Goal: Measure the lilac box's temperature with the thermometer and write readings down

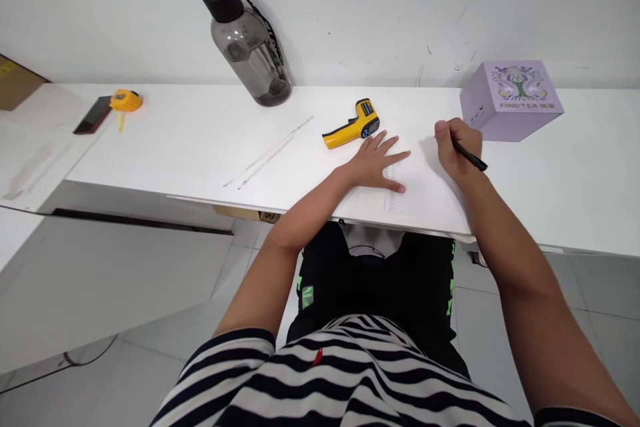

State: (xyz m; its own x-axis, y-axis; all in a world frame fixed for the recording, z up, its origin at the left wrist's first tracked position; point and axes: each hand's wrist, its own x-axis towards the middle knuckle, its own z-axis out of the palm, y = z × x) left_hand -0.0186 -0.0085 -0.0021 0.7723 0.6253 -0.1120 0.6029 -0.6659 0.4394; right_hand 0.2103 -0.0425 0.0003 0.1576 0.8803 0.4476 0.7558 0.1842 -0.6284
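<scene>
White paper lay at the table's near edge beneath a splayed left hand, while the right hand pinched a black pen at its far side. A forward slip of the left hand could have jostled the yellow infrared thermometer just beyond.

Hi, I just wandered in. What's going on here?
A person at a white table grips a black pen in the right hand. The left hand lies spread by a white sheet. Nearby are a yellow gun-shaped device and a purple box.
</scene>
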